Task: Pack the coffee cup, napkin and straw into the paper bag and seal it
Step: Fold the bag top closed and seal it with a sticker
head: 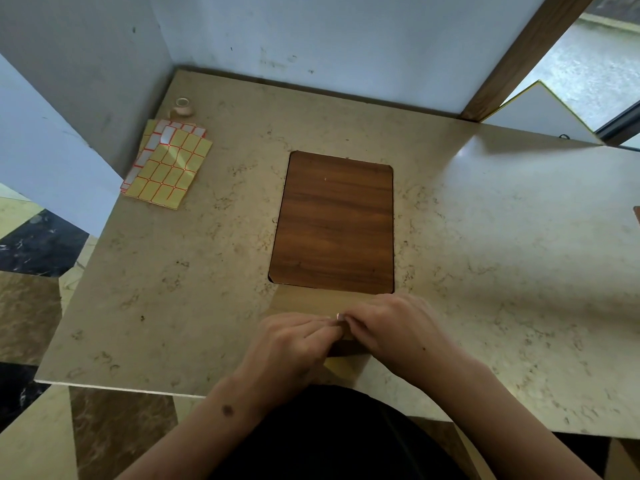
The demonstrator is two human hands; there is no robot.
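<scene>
Both hands meet at the near edge of the surface (502,220). Left hand (294,344) and right hand (391,327) pinch together on a small pale sticker (338,317), fingertips touching, over the paper bag (311,301), which lies flat and mostly hidden beneath them. Just beyond, a wood panel (334,220). Far left: label sheets (168,168), tape roll (182,107) behind them. Cup, napkin, straw not visible.
</scene>
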